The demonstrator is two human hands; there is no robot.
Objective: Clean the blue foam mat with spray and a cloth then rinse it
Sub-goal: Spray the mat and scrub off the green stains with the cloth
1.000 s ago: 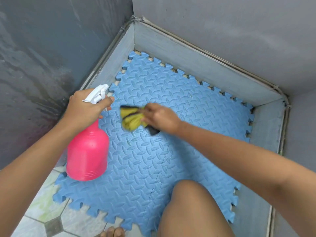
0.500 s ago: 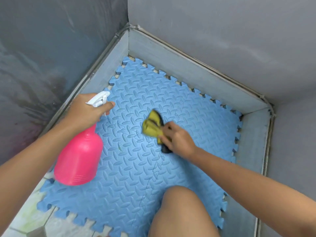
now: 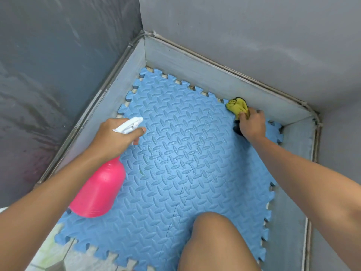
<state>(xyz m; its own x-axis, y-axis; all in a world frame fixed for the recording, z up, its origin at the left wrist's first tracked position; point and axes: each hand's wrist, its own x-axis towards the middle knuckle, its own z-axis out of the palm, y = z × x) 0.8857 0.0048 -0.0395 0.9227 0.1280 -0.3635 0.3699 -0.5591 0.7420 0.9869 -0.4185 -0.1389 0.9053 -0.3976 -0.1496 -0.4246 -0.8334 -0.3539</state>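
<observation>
Your right hand (image 3: pixel 252 125) clamps the cloth (image 3: pixel 237 106) at the mat's (image 3: pixel 175 173) far edge; your left hand (image 3: pixel 115 137) grips the bottle (image 3: pixel 99 192) (finger on trigger). Wiping's underway, rinse not begun.

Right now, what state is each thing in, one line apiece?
blue foam mat: flat on the floor, tiles interlocked.
pink spray bottle: tilted, held off the mat.
yellow cloth: bunched, pressed at the mat's far edge.
left hand: gripping the bottle, finger on trigger.
right hand: gripping the cloth.
</observation>
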